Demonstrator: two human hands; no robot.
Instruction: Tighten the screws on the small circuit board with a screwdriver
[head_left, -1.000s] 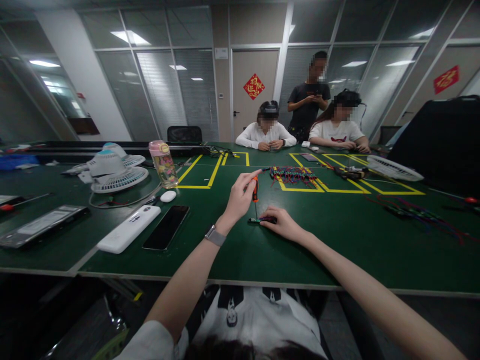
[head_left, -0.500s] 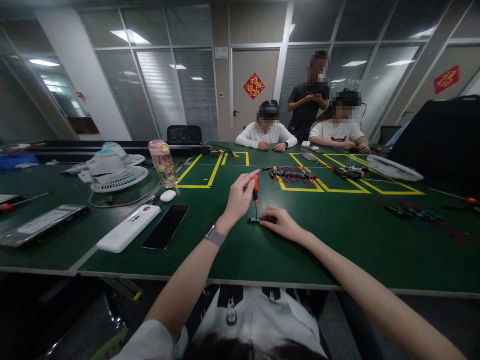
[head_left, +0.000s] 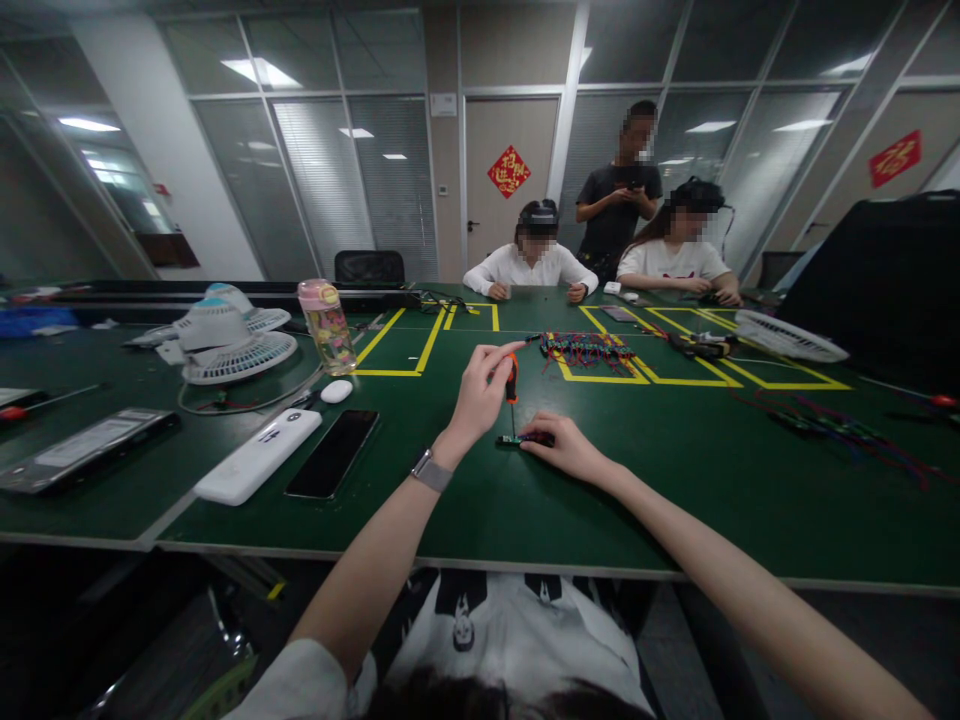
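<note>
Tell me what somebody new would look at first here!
Probably the orange-and-black screwdriver standing upright in the person's left grip, its shaft reaching down to a small green board held by the right grip. Next, the bright yellow tape outlining boxes on the green table. Beyond, a red diamond sign hangs on the door.

We're in an office that doubles as an electronics workshop: glass partitions (head_left: 390, 180) with blinds, a pale door (head_left: 525, 130) sporting a red diamond sign (head_left: 509, 172), and here, stretching out before us, a broad green desk (head_left: 465, 520) marked with yellow tape (head_left: 390, 373), bearing wired circuit boards (head_left: 589, 350), a screwdriver (head_left: 512, 382) upright among us!
</note>
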